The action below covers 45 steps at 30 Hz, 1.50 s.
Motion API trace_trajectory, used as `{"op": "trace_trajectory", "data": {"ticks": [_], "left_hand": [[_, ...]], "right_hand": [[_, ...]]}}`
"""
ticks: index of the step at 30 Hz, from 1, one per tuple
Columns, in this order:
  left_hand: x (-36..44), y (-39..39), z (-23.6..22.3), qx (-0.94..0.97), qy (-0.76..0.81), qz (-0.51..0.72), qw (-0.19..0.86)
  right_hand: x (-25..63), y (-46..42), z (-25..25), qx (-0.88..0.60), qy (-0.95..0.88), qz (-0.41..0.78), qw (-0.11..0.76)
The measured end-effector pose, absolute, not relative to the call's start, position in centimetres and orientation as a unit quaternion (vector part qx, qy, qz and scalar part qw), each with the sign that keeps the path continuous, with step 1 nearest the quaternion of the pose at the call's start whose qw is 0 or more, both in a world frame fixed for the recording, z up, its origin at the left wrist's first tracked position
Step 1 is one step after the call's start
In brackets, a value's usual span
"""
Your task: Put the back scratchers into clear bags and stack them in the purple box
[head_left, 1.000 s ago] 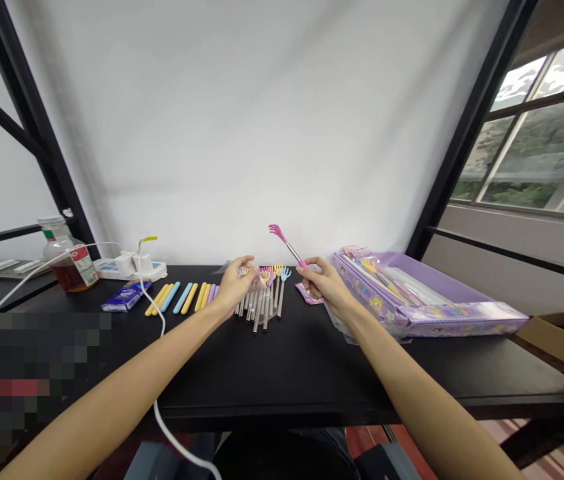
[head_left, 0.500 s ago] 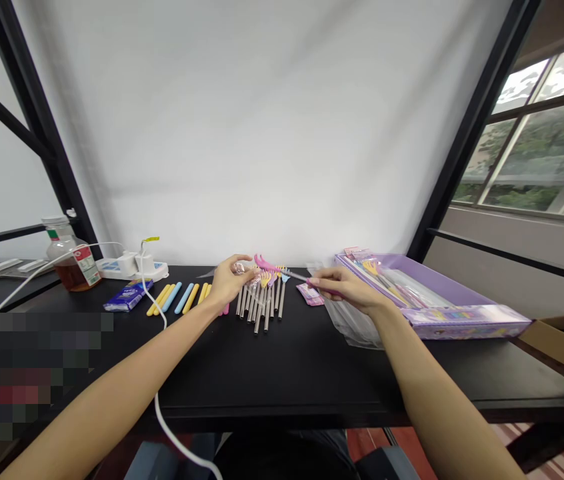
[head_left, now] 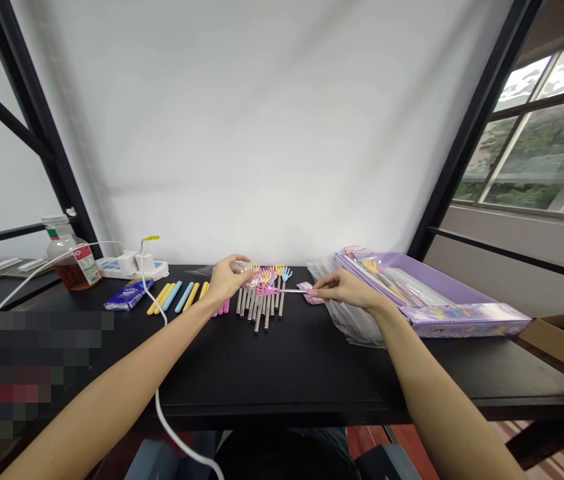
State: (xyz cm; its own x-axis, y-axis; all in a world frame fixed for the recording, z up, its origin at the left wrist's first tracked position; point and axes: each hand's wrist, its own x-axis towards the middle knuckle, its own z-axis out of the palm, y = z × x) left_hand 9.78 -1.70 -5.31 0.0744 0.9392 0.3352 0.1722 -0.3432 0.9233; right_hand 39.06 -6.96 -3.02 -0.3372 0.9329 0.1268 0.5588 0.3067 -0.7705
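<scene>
My right hand [head_left: 343,291] pinches the handle end of a pink back scratcher [head_left: 275,291], which lies level across a pile of several metal-shafted scratchers [head_left: 261,300] with small coloured hand-shaped heads. My left hand [head_left: 227,280] rests on the left of that pile, fingers curled around a crumpled clear plastic wrapper [head_left: 248,275]. Loose yellow and blue handle sleeves [head_left: 178,297] lie in a row just left of my left hand on the black table [head_left: 282,360].
A purple display box [head_left: 427,297] with packed scratchers stands at the right, clear bags in front of it. At the left are a blue tissue pack [head_left: 126,296], a white power strip [head_left: 132,267] with a cable, and a bottle [head_left: 68,261]. A cardboard box [head_left: 562,340] is far right.
My right hand has swung the pink scratcher down from pointing up in the air to lying flat across the pile. My left hand has stayed at the pile.
</scene>
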Motion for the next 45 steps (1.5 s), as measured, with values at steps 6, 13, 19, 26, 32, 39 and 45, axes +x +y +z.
{"op": "trace_trajectory", "data": {"ticks": [6,13,19,26,32,39,45], "left_hand": [[9.9,-2.2,-5.1,0.628,0.45,0.524,0.359],[11.1,-3.0,-5.0,0.612,0.42,0.526,0.415],[12.2,-3.9,-5.2,0.6,0.299,0.529,0.521],[12.8,-4.8,-5.3,0.628,0.228,0.479,0.569],[12.8,-5.6,-4.9,0.671,0.21,0.428,0.568],[12.6,-5.8,-4.7,0.722,0.196,0.354,0.562],[13.5,-6.7,-5.2,0.726,0.18,0.315,0.584]], "right_hand": [[39.1,-6.8,-3.1,-0.498,-0.75,0.323,0.292],[38.8,-6.5,-3.4,-0.488,-0.74,0.324,0.331],[38.1,-6.4,-4.0,-0.47,-0.725,0.354,0.359],[36.7,-6.5,-4.4,-0.422,-0.654,0.419,0.468],[35.4,-5.9,-5.2,-0.424,-0.582,0.442,0.535],[35.0,-5.9,-5.1,-0.453,-0.568,0.442,0.526],[34.0,-6.1,-5.2,-0.472,-0.558,0.431,0.529]]}}
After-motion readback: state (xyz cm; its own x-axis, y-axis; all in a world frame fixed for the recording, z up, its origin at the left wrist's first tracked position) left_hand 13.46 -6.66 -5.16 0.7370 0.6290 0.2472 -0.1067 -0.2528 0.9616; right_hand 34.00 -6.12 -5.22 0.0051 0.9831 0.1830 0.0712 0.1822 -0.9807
